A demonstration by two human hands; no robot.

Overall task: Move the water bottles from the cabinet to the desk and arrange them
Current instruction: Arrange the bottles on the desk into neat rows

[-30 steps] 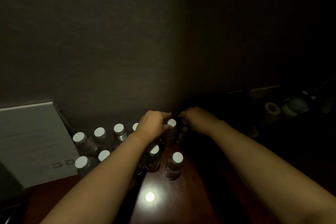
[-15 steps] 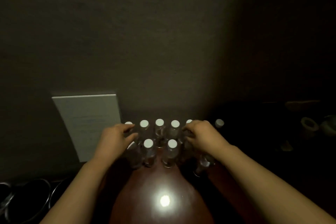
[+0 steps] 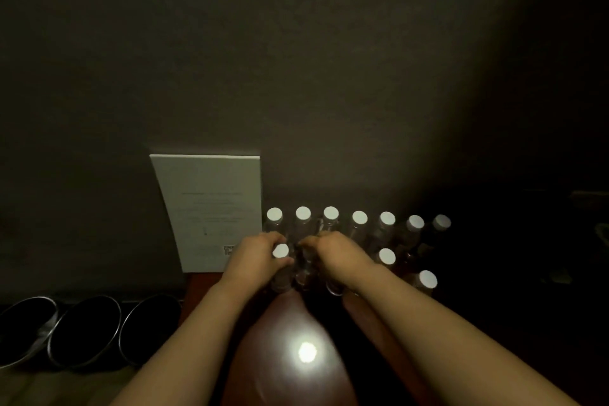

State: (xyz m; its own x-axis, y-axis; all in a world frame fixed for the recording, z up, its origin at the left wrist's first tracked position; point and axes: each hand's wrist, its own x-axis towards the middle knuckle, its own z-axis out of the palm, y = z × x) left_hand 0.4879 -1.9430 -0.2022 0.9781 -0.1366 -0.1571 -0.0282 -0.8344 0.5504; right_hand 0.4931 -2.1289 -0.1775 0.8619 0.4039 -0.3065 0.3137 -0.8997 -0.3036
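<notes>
Several clear water bottles with white caps stand on a glossy reddish-brown desk [image 3: 290, 372]. A back row of bottles [image 3: 359, 218] runs along the dark wall. In front of it, my left hand [image 3: 257, 257] wraps a front-row bottle [image 3: 280, 252] whose cap shows between my fingers. My right hand [image 3: 336, 252] closes over another front-row bottle [image 3: 334, 287]; its cap is hidden. Two more front bottles, one [image 3: 386, 256] and another [image 3: 427, 279], stand to the right, apart from my hands.
A white card [image 3: 211, 208] leans against the wall just left of the bottles. Three dark metal-rimmed bowls [image 3: 85, 330] sit at the lower left, off the desk's left edge. The right side is in deep shadow. A bright light reflection [image 3: 307, 352] lies on the desk.
My view has swung so the bottles sit at centre. Both hands moved left along the front row, and now close on two front-row bottles near the white card.
</notes>
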